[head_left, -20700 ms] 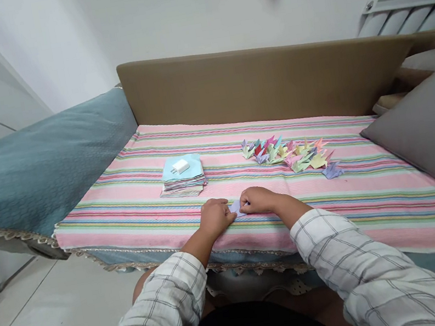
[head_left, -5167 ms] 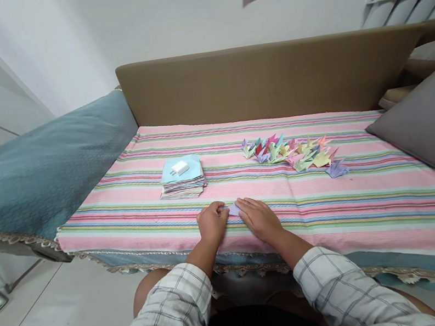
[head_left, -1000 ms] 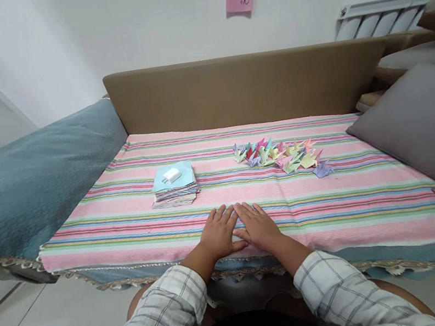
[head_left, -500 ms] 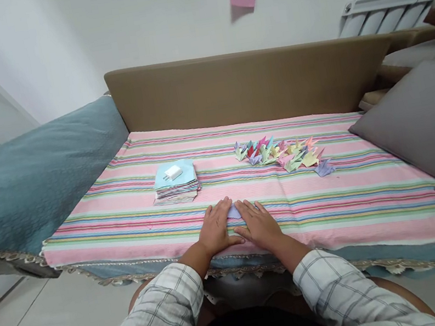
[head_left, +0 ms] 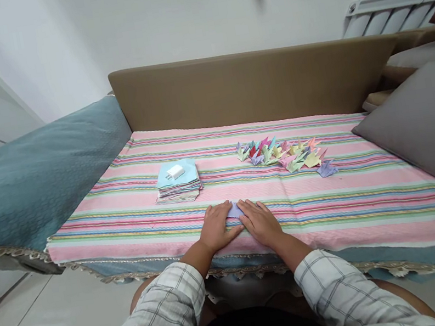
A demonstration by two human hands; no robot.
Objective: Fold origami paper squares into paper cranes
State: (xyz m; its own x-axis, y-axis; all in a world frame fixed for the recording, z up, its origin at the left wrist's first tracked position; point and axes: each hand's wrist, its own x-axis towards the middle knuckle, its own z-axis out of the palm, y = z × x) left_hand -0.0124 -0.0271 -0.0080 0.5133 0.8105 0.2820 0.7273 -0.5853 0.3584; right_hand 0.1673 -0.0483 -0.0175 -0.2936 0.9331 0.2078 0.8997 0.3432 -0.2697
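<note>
A small folded sheet of purple origami paper (head_left: 234, 211) lies flat on the striped cloth (head_left: 130, 239) in front of me. My left hand (head_left: 216, 227) rests over its left side with fingers stretched out. Over the right side lies my right hand (head_left: 261, 222), its fingers also laid flat. Both hands press the paper's edges from above, and only the middle of the paper shows between them. Beyond the right hand, several folded paper cranes (head_left: 282, 153) in many colours sit in rows. A stack of square paper (head_left: 180, 187) stands beyond the left hand.
A white charger plug (head_left: 175, 172) lies on top of the paper stack. A grey cushion (head_left: 424, 128) leans at the right. The brown backrest (head_left: 247, 88) closes off the far side, and a blue covered armrest (head_left: 46, 164) the left.
The view has tilted and shifted slightly, so the pink note on the wall is mostly out of frame. My right thumb has tucked in closer; both hands stay on the purple paper.
</note>
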